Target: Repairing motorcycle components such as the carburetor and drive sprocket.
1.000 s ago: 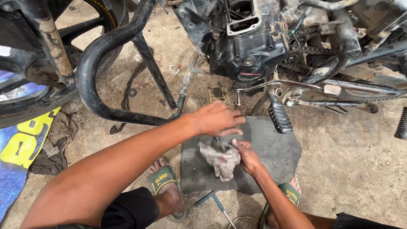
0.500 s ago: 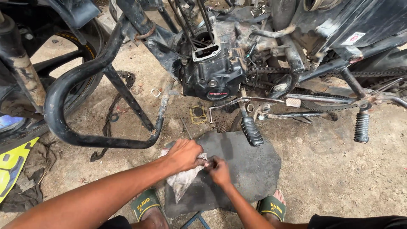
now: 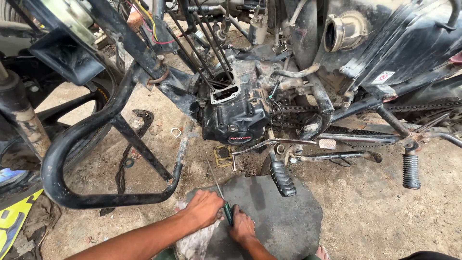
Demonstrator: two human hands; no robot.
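My left hand (image 3: pixel 204 208) lies on a dirty white rag (image 3: pixel 195 240) at the near edge of a dark rubber mat (image 3: pixel 284 221) on the ground. My right hand (image 3: pixel 241 225) sits beside it on the mat, closed around the green handle of a screwdriver (image 3: pixel 222 200) whose thin shaft points up toward the engine. Whatever the left hand presses inside the rag is hidden. Just beyond the hands stands a stripped motorcycle engine (image 3: pixel 233 115) with its cylinder opening bare.
A black crash guard bar (image 3: pixel 96 159) loops at the left. A footpeg (image 3: pixel 281 177) hangs over the mat, another footpeg (image 3: pixel 410 171) sits at the right. A gasket (image 3: pixel 222 156) and small parts lie on the dirt below the engine. The front tyre is at far left.
The view has tilted up, so the hands now sit lower in the picture. My right hand now grips a green-handled screwdriver, and the rag is flatter under my left hand.
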